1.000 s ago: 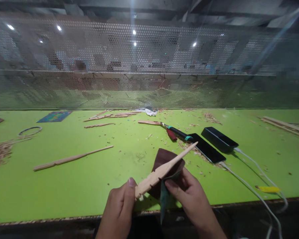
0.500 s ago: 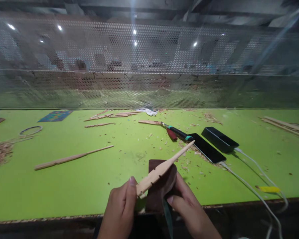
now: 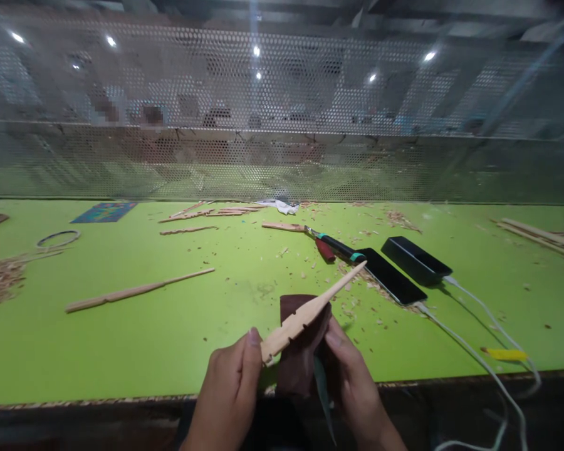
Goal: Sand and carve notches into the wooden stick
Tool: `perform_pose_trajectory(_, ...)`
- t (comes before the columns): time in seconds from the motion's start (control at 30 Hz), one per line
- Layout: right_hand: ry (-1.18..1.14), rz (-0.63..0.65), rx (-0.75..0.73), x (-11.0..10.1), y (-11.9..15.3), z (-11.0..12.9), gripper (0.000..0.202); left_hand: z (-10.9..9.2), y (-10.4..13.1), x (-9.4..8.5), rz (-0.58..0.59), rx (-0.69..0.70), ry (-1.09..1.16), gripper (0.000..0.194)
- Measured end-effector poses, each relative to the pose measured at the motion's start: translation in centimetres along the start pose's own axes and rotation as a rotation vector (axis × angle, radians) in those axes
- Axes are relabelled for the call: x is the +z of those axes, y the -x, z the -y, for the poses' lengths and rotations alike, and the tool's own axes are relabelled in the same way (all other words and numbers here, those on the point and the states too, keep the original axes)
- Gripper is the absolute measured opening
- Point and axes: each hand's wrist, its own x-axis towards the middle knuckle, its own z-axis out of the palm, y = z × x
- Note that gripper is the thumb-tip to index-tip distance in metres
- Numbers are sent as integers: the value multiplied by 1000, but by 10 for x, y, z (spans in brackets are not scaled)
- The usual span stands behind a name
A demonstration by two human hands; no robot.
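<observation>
A pale carved wooden piece [image 3: 305, 315] with notched edges and a long pointed tip slants up to the right over the table's front edge. Its wide lower end is pinched in my left hand [image 3: 232, 382], thumb on top. My right hand [image 3: 355, 376] grips a dark brown sheet [image 3: 297, 369], which lies behind and under the wooden piece; a greenish strip [image 3: 324, 391] hangs below it. Part of my right hand's fingers is hidden by the sheet.
On the green table [image 3: 169, 351] lie a carved stick [image 3: 122, 295], a black-handled tool [image 3: 338, 247], a phone [image 3: 390, 275], a black box [image 3: 416, 260] with white cables, and wood shavings [image 3: 0, 282]. A perforated screen [image 3: 282, 150] stands behind.
My right hand's thumb has moved up along the brown sheet, and the sheet is folded differently. The wooden piece stays in my left hand, nearly in place. The view has shifted slightly.
</observation>
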Motion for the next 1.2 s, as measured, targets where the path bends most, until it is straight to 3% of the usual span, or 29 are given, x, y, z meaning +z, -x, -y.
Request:
perform_pose_trajectory(0.2,263,-257,-25,-3,-1,-1,69,6,-1,1,1,38,-58,53)
perform_pose_trajectory(0.33,197,-221,-1,1,-3,3,67,4,-1,0,14,43,-68,52)
perform_pose_trajectory(0.43,156,-267,2,1,-5,4,63,1,0,-2,51,39,-60,51)
perform_pose_trajectory(0.63,-30,-245,-52,-15,-11,0,55,-7,-2,-8,121,1,4,51)
perform_pose_trajectory(0.87,-59,-252,-85,-23,-13,-5,53,-8,-4,-8,165,-56,91,54)
perform_pose_trajectory(1.07,131,-364,-101,-4,-1,-4,55,-12,-5,-10,172,-127,153,54)
perform_pose_trajectory(1.2,160,-339,-123,19,9,-4,58,-16,-4,-13,174,-154,174,54)
